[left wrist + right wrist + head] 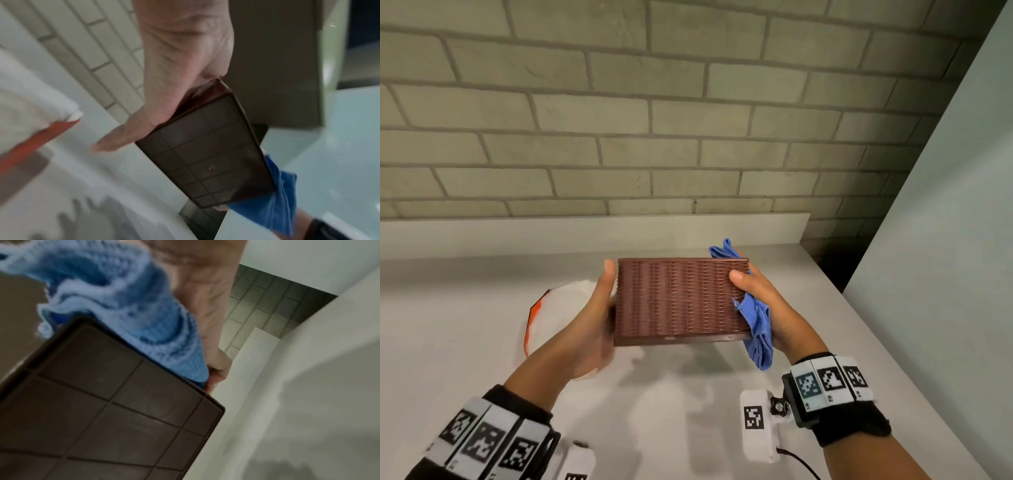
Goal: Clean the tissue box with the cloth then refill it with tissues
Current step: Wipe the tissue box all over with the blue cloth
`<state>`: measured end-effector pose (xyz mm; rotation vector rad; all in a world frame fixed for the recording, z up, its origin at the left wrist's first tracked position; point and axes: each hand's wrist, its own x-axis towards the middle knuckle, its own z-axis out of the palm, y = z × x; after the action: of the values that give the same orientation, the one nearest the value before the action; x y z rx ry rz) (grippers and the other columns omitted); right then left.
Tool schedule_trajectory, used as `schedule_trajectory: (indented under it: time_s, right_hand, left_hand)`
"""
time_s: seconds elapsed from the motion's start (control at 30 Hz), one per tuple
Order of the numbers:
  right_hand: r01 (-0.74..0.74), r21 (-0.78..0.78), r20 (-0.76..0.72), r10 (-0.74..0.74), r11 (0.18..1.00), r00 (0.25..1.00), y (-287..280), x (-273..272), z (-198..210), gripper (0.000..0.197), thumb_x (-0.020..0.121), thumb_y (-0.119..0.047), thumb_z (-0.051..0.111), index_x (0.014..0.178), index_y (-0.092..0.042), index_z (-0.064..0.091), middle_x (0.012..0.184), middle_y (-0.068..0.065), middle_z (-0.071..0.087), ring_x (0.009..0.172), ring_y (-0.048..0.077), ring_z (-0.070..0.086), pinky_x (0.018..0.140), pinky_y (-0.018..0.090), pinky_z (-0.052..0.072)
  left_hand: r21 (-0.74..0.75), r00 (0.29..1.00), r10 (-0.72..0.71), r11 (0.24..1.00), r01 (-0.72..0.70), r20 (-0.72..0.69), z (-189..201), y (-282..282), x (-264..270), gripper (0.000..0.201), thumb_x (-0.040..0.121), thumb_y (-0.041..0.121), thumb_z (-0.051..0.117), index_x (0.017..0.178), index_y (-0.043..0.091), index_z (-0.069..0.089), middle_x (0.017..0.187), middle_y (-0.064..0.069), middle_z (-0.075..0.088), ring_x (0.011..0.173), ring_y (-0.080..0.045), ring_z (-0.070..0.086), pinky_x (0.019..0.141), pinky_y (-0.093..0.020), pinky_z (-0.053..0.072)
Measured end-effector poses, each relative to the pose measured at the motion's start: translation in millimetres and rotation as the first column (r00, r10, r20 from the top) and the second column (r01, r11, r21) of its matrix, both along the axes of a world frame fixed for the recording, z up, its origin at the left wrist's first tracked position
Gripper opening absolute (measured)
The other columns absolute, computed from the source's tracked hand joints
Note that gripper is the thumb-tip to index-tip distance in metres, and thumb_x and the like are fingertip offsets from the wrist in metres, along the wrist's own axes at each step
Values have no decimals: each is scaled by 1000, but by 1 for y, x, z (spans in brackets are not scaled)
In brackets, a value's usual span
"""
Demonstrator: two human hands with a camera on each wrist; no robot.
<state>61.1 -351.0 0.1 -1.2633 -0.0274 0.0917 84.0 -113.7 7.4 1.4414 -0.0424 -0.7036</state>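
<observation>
A brown woven-pattern tissue box [681, 301] is held up above the counter between both hands, one broad ribbed face turned toward me. My left hand [599, 308] grips its left end, thumb on the top edge. My right hand [760, 301] grips the right end with a blue cloth [756, 325] bunched between palm and box, thumb on the ribbed face. In the wrist views the box's dark gridded underside [207, 154] [107, 410] shows, with the cloth [277, 203] [127, 305] pressed at its end. A white tissue pack with an orange edge [551, 308] lies behind my left hand.
The pale counter [482, 342] runs to a low backsplash [585, 233] under a brick-pattern wall. A tall pale panel [945, 240] stands at the right beyond the counter's right edge. The tissue pack [30, 105] shows at the left in the left wrist view.
</observation>
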Motion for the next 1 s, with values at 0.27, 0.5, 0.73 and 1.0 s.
schedule_trajectory:
  time_s: [0.27,0.5,0.73,1.0]
  right_hand:
    - [-16,-93,-35,13,996,999,3,-4,10,36,86,-28,58,121,-19,59,114,9,70,103,24,68,98,43,49]
    - [404,-839,352,-202,365,914,42,-10,26,54,98,-46,29,148,-28,24,140,9,48,117,22,55,94,25,43]
    - [529,-839,528,48,-124,848,123,-24,6,54,87,-36,30,116,-9,67,135,17,55,127,34,51,109,44,26]
    - [502,-865,502,-25,-25,864,71,-9,9,47,88,-28,30,111,-15,69,130,11,61,121,35,56,99,46,44]
  left_hand:
    - [-245,960,194,959,-142,203,-14,-10,6,97,56,47,76,137,53,24,128,6,56,106,-15,61,82,-31,52]
    - [-416,912,408,835,-360,30,-26,-24,0,59,72,32,63,127,11,53,117,-14,66,98,-27,67,59,-31,59]
    - [-391,928,371,859,-330,32,-29,-43,-7,31,94,33,42,102,21,70,99,-4,74,81,-15,70,67,-26,52]
    - [-386,888,452,808,-445,-78,-23,-31,-5,39,90,34,50,118,10,63,110,-18,70,88,-31,68,69,-36,58]
